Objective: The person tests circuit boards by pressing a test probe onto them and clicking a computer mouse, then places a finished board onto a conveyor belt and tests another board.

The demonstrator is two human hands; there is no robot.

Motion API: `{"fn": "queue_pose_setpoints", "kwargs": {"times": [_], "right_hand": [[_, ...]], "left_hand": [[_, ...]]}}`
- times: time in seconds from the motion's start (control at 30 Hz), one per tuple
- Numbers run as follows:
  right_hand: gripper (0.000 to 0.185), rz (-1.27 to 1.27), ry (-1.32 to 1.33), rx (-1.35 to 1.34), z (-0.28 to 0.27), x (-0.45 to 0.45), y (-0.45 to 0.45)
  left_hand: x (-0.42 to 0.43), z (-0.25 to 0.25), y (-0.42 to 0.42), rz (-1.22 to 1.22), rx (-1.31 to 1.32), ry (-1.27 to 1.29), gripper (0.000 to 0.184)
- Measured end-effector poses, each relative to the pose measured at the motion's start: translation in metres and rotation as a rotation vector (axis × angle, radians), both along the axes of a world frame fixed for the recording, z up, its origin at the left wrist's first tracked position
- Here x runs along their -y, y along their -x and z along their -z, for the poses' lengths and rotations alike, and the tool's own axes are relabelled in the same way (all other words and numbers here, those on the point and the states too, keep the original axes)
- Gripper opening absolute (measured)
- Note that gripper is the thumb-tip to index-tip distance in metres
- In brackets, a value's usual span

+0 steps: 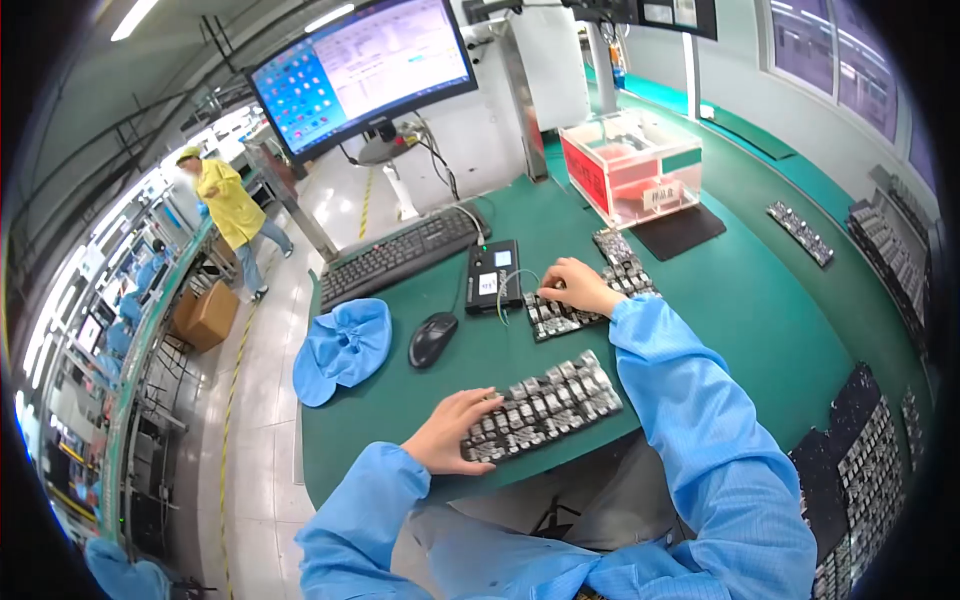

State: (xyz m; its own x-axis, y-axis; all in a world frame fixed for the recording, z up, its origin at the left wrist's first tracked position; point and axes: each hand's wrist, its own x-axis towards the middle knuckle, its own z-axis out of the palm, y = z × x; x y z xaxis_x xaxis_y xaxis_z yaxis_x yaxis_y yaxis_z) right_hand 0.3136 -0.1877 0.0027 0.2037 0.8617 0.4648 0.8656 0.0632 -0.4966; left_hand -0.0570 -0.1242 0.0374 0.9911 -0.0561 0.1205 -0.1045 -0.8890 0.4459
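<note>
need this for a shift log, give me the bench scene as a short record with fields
left hand: thumb and fingers around the left end of the near panel
right hand: fingers bent down at the far panel, grip unclear
next to right hand: black device with small lit screen
left on green bench: mouse, keyboard, blue cap
behind: lit monitor, clear box with red panels
aisle: person in yellow

Your sleeves point(700, 430) are light blue. At your left hand point(445, 435), the board point(545, 408) is black, speckled with silver; beyond that hand, the mouse point(432, 341) is black and the cap point(345, 350) light blue. Beyond your right hand point(578, 288), the box point(632, 172) is clear and red. Your table point(395, 425) is green.
</note>
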Motion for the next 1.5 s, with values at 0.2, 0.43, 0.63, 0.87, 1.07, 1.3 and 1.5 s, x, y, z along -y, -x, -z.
{"fn": "queue_pose_setpoints", "kwargs": {"times": [0.2,0.43,0.63,0.87,1.07,1.3,1.5], "right_hand": [[0.022,-0.029,-0.029,-0.051,0.002,-0.001,-0.002],[0.023,-0.042,-0.012,-0.042,-0.001,0.0,-0.003],[0.024,-0.026,0.011,-0.042,-0.002,0.0,-0.002],[0.02,-0.024,0.035,-0.079,-0.007,0.003,0.001],[0.017,-0.01,0.019,-0.033,-0.012,0.006,0.008],[0.018,-0.014,0.019,-0.012,-0.011,0.005,0.006],[0.019,-0.018,-0.007,-0.066,-0.008,0.004,0.006]], "left_hand": [[-0.014,-0.011,-0.02,0.066,0.008,-0.086,0.092],[-0.094,-0.017,-0.048,-0.257,0.47,-0.149,0.036],[-0.124,0.027,-0.055,-0.481,0.601,0.139,0.026],[-0.114,0.033,-0.047,-0.472,0.458,0.019,0.046],[-0.11,0.039,-0.05,-0.479,0.477,-0.133,0.049],[-0.108,0.038,-0.051,-0.544,0.464,-0.176,0.054],[-0.11,0.037,-0.052,-0.552,0.444,-0.178,0.054]]}}
